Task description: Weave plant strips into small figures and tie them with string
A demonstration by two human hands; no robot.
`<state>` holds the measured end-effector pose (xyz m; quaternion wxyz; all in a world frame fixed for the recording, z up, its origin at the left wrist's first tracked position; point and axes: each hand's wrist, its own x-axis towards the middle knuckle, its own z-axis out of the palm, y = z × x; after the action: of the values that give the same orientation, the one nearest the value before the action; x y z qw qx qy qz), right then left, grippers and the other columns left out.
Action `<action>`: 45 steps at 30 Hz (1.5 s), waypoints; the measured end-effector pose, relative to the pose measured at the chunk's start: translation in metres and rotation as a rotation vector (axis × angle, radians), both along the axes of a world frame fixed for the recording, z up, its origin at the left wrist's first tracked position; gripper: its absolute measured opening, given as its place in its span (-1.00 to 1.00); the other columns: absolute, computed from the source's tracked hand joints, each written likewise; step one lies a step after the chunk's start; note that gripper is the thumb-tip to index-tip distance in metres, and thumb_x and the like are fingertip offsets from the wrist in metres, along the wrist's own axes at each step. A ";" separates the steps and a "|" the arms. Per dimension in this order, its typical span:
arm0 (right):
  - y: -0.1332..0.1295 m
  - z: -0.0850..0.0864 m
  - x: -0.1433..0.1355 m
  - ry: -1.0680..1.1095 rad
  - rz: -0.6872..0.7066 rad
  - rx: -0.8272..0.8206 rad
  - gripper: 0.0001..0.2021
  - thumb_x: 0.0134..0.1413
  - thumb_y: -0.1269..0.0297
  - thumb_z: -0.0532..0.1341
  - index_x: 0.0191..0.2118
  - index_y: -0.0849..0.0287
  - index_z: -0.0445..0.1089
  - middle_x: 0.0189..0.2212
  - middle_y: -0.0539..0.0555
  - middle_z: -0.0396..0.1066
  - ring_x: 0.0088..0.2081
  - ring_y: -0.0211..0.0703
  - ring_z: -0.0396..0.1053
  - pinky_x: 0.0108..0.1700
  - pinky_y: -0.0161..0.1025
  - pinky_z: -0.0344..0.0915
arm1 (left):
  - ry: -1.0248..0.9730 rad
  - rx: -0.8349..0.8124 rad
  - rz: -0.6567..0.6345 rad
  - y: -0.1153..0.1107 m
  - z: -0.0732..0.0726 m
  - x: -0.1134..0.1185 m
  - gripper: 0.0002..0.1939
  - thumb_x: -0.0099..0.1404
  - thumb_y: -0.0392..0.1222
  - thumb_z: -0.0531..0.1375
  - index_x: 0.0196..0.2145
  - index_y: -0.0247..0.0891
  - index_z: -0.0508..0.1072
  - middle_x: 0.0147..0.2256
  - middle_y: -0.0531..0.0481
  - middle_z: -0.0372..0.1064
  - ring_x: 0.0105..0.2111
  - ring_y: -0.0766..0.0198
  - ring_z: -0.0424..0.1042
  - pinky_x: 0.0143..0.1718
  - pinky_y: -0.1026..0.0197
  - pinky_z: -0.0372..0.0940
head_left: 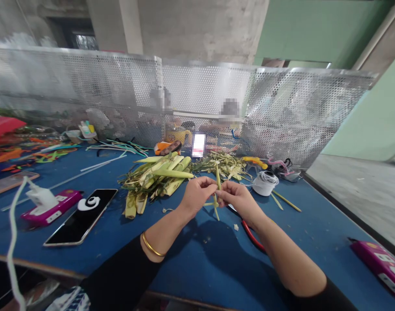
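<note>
Close together over the blue table (184,276), my left hand (199,194) and my right hand (234,196) both pinch a thin green plant strip (218,179). The strip stands roughly upright between the fingertips, and its lower end shows below them, crossed by a short pale piece. Behind and left of my left hand lies a pile of green stalks and husks (161,172). Shredded plant scraps (228,165) lie just beyond the hands. Partly under my right forearm is a red-handled tool (252,236).
A white spool (265,183) stands right of the hands, near loose strips. At left are a black phone (82,218) and a purple power strip (56,207) with a white cable. Another purple strip (379,263) lies far right. A perforated metal screen (207,86) borders the table's back.
</note>
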<state>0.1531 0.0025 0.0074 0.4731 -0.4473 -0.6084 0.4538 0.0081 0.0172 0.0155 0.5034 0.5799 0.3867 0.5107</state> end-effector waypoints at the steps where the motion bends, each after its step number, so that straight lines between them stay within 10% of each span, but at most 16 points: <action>1: 0.000 -0.001 -0.001 -0.014 -0.032 0.018 -0.65 -0.22 0.00 0.38 -0.51 0.12 0.28 -0.64 -0.07 0.34 -0.56 -0.25 0.30 -0.45 -0.26 0.25 | 0.010 0.020 0.019 0.000 0.000 0.000 -0.93 -0.01 -0.23 0.18 -0.55 -0.26 0.45 -0.57 0.07 0.33 -0.55 0.37 0.24 -0.50 0.31 0.17; 11: 0.003 0.001 0.004 -0.079 -0.180 0.126 -0.59 -0.24 -0.06 0.37 -0.56 0.12 0.21 -0.66 -0.13 0.11 -0.57 -0.32 0.06 -0.52 -0.31 0.05 | 0.208 0.193 0.029 -0.001 -0.007 0.001 -0.89 0.04 -0.18 0.22 -0.54 -0.26 0.50 -0.56 0.04 0.39 -0.50 0.31 0.32 -0.45 0.30 0.17; 23: 0.005 0.000 0.008 -0.100 -0.093 0.170 -0.74 -0.01 0.10 0.23 -0.55 0.14 0.24 -0.63 -0.09 0.24 -0.55 -0.30 0.17 -0.45 -0.30 0.15 | -0.045 -0.177 -0.023 -0.001 -0.003 0.007 -0.93 0.00 -0.31 0.19 -0.59 -0.26 0.43 -0.61 0.10 0.34 -0.57 0.39 0.30 -0.42 0.31 0.26; 36: 0.008 -0.011 0.007 -0.221 -0.239 0.297 -0.94 -0.02 0.28 0.18 -0.38 0.11 0.29 -0.60 -0.10 0.28 -0.55 -0.27 0.23 -0.45 -0.28 0.16 | 0.146 -0.080 -0.013 -0.005 -0.009 0.010 -0.83 -0.02 -0.44 0.20 -0.46 -0.25 0.32 -0.53 0.09 0.33 -0.57 0.37 0.33 -0.55 0.34 0.25; 45: 0.012 -0.014 0.007 -0.272 -0.288 0.227 -0.66 -0.11 0.01 0.29 -0.54 0.13 0.20 -0.66 -0.11 0.18 -0.57 -0.31 0.12 -0.51 -0.31 0.04 | 0.250 0.024 -0.019 -0.001 -0.014 0.008 -0.90 0.10 -0.40 0.18 -0.52 -0.27 0.38 -0.58 0.06 0.39 -0.53 0.30 0.44 -0.46 0.29 0.34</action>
<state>0.1596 0.0145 -0.0064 0.4936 -0.5306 -0.6437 0.2459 0.0165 0.0163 0.0012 0.4488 0.6487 0.4348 0.4343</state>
